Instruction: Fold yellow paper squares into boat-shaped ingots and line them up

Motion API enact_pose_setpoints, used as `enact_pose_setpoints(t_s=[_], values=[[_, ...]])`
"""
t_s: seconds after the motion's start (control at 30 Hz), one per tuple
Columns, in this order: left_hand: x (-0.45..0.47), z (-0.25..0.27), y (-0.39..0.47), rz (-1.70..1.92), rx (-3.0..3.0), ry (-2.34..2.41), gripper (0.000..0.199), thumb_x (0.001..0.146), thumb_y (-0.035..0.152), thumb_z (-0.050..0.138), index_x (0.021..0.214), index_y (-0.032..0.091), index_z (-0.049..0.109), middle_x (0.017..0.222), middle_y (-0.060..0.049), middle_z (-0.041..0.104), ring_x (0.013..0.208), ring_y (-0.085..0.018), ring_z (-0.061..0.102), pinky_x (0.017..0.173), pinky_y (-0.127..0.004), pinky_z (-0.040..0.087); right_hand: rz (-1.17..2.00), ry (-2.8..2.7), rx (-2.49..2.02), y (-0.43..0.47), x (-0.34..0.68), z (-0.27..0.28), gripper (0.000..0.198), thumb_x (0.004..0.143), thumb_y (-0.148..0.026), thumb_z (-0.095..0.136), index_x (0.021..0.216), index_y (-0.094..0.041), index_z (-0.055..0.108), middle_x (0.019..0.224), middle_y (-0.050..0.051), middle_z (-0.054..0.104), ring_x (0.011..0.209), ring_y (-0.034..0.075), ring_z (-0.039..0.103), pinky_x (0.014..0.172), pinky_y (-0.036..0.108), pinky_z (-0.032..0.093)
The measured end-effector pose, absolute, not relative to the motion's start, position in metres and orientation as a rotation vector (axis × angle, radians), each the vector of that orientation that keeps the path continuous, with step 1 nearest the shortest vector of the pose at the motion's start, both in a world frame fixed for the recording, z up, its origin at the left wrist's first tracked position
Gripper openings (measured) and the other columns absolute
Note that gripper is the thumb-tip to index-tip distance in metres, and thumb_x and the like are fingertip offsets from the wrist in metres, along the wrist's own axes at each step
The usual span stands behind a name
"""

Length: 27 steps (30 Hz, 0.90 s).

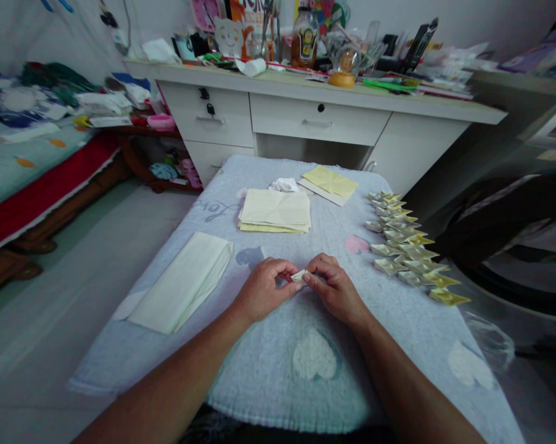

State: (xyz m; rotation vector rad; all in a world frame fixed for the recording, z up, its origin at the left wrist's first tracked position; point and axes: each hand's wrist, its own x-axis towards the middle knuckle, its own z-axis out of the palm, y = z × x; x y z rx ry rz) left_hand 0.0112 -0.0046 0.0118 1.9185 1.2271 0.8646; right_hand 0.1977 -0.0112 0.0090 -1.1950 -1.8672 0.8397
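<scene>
Between my two hands, over the middle of the cloth-covered table (278,345), is a small folded piece of pale paper (299,275). My left hand (269,285) pinches its left end between thumb and fingers. The right end is pinched by my right hand (332,285). Beyond my hands lies a stack of cream and yellow paper sheets (275,209). A thick folded bundle of pale paper (180,283) rests to the left of my left hand. Rows of small folded paper boats (405,250), silvery and yellow, stand along the right side.
A crumpled white paper (283,184) and some yellow and white sheets (331,184) lie at the table's far end. Behind stands a white desk (315,111) crowded with a jar (304,38) and other items. A bed (37,160) is on the left, a clear plastic bag (488,342) at the right edge.
</scene>
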Motion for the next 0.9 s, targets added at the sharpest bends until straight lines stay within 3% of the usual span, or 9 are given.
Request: enact_pose_setpoints(t_s=[0.5, 0.7, 0.9], values=[[0.0099, 0.0116, -0.0048, 0.906, 1.814, 1.182, 0.015, 0.081, 0.028, 0.062, 0.071, 0.016, 0.064, 0.072, -0.001, 0.063, 0.076, -0.016, 0.058, 0.073, -0.028, 0.042, 0.861, -1.859, -1.162, -0.0143, 0.1949, 0.0093, 0.016, 0.091, -0.030, 0.058, 0.079, -0.022, 0.063, 0.082, 0.002, 0.058, 0.086, 0.018, 0.052, 0.083, 0.034, 0.036], [0.0080, 0.0141, -0.0036, 0.928, 1.731, 1.158, 0.015, 0.080, 0.027, 0.061, 0.069, 0.016, 0.062, 0.070, -0.001, 0.062, 0.072, -0.015, 0.057, 0.070, -0.027, 0.041, 0.888, -1.872, -1.215, -0.0172, 0.1943, 0.0162, 0.021, 0.088, -0.043, 0.061, 0.092, -0.022, 0.064, 0.089, 0.003, 0.061, 0.091, 0.019, 0.052, 0.084, 0.035, 0.037], [0.0076, 0.0145, -0.0022, 0.950, 1.642, 1.115, 0.021, 0.082, 0.033, 0.060, 0.071, 0.016, 0.060, 0.069, 0.000, 0.059, 0.069, -0.014, 0.054, 0.069, -0.026, 0.041, 0.924, -1.883, -1.218, -0.0161, 0.1945, 0.0152, 0.033, 0.092, -0.048, 0.053, 0.075, -0.021, 0.062, 0.074, 0.001, 0.059, 0.079, 0.017, 0.051, 0.078, 0.033, 0.037]])
